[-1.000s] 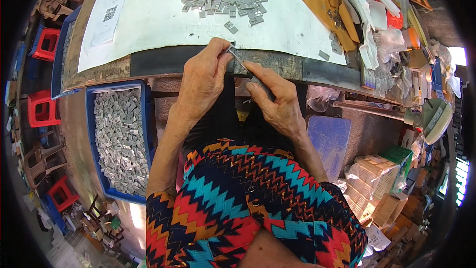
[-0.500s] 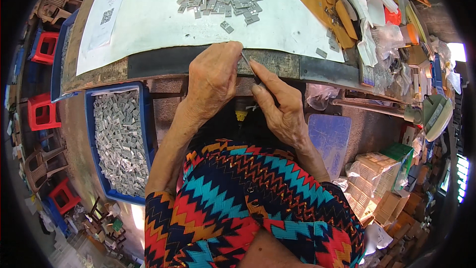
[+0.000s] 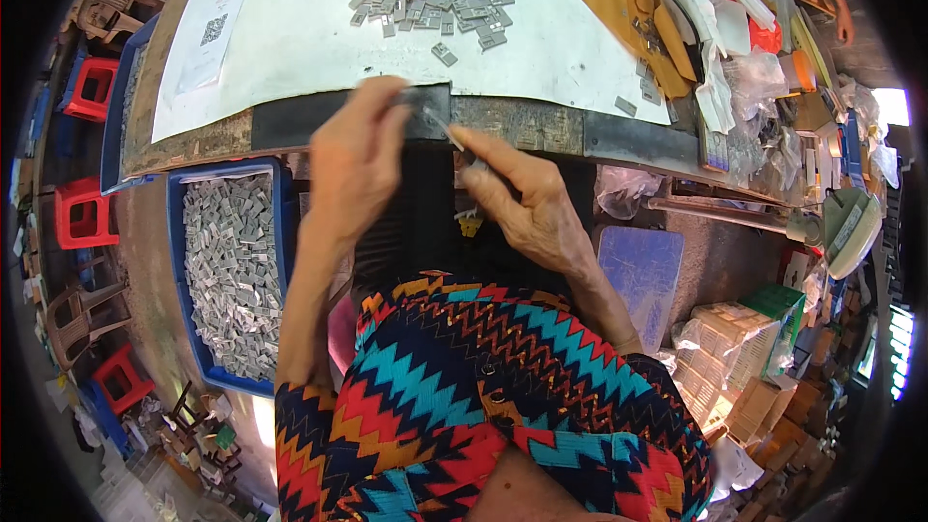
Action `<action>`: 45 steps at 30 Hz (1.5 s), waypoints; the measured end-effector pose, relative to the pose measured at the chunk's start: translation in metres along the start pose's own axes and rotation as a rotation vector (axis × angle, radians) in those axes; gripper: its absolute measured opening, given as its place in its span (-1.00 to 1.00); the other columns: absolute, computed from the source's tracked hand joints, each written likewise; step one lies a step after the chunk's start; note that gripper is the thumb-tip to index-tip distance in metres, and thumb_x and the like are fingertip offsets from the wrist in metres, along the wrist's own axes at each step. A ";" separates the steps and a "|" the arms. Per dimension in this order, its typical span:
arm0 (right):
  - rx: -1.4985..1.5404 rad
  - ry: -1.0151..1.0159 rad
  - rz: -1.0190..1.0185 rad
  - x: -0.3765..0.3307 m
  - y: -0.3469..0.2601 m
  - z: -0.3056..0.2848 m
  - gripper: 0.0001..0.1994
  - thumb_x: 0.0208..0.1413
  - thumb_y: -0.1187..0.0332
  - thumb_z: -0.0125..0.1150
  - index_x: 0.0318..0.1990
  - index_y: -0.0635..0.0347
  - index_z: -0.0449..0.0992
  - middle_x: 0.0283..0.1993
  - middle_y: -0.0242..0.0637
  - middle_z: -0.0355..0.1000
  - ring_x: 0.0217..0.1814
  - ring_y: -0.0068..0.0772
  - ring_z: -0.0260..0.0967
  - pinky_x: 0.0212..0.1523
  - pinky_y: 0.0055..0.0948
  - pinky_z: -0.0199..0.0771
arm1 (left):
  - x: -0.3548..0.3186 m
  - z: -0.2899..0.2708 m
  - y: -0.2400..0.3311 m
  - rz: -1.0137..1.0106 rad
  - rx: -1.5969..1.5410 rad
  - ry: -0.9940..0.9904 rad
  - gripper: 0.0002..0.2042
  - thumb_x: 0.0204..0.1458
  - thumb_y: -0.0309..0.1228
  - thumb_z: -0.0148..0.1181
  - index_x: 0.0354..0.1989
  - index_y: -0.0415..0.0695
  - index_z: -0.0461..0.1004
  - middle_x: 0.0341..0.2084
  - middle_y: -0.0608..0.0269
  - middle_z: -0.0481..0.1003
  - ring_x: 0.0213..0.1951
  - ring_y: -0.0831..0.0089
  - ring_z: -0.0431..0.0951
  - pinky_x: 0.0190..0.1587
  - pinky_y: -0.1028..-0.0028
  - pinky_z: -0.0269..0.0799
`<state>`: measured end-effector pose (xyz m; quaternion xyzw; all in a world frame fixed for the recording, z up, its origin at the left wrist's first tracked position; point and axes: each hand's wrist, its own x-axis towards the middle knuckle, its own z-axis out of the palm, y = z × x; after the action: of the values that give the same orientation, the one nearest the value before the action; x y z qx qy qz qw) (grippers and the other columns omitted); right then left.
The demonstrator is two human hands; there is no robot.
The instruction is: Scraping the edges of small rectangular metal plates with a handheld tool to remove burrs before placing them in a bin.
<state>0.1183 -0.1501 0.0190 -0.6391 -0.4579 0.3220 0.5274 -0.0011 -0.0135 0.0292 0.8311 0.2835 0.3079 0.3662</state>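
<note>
Blurred by motion, my left hand (image 3: 358, 159) is over the table's front edge; whether its fingers hold anything is unclear. My right hand (image 3: 527, 188) pinches a thin metal tool (image 3: 444, 130), whose narrow tip points up and left toward the left hand. Both hands are apart, near the black strip (image 3: 304, 121) along the table edge. Beyond them, a loose heap of small flat grey metal pieces (image 3: 425, 0) lies on the white sheet (image 3: 290, 48). One grey piece (image 3: 444, 54) sits nearer the edge, separate from the heap.
Left of my knees stands a blue bin (image 3: 178, 261) full of small grey pieces. A brown envelope-like sheet (image 3: 619, 5), plastic wrappings and tools crowd the table's right side. A lamp (image 3: 851, 232) juts out at the right. Red stools (image 3: 82, 213) stand on the floor at left.
My left hand has moved left, away from the right hand, and is now blurred. My right hand, with the thin metal tool, has shifted slightly left and down.
</note>
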 end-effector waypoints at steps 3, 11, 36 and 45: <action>0.026 -0.059 -0.017 -0.005 0.009 -0.006 -0.65 0.10 0.43 0.01 0.07 0.20 0.32 -0.48 -0.48 0.31 -0.56 -0.75 0.13 -0.56 -0.72 0.18 | -0.027 -0.051 -0.042 -0.066 0.104 0.194 -0.74 0.03 -0.60 -0.03 -0.09 -0.13 0.40 -0.25 0.23 0.48 -0.22 0.50 0.45 -0.16 0.56 0.34; 0.153 0.006 0.172 0.000 0.007 -0.022 -0.69 0.08 0.40 0.06 0.00 0.27 0.36 -0.34 -0.38 0.39 -0.43 -0.68 0.28 -0.43 -0.67 0.32 | -0.146 -0.190 -0.167 -0.277 1.060 0.182 -0.82 0.02 -0.59 -0.04 -0.21 -0.24 0.42 -0.30 0.12 0.48 -0.22 0.32 0.48 -0.14 0.48 0.33; 0.100 0.033 0.185 -0.015 0.026 -0.024 -0.67 0.08 0.41 0.03 0.01 0.34 0.32 -0.08 -0.10 0.39 -0.07 -0.42 0.33 -0.06 -0.51 0.29 | 0.083 0.067 -0.034 0.004 0.491 -0.191 -0.89 -0.17 -0.56 0.02 -0.43 -0.32 0.34 -0.49 -0.16 0.42 -0.40 -0.04 0.49 -0.35 0.17 0.42; 0.142 0.015 0.202 -0.013 0.019 -0.029 -0.68 0.10 0.40 0.02 0.01 0.31 0.32 -0.16 -0.22 0.42 -0.20 -0.57 0.32 -0.18 -0.60 0.32 | 0.070 0.075 -0.034 0.225 0.771 -0.163 -0.86 -0.24 -0.61 0.07 -0.43 -0.34 0.37 -0.46 -0.07 0.40 -0.36 0.11 0.47 -0.37 0.37 0.48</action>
<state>0.1439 -0.1730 0.0065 -0.6455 -0.3632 0.4004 0.5396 0.0898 0.0219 -0.0173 0.9550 0.2555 0.1501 0.0133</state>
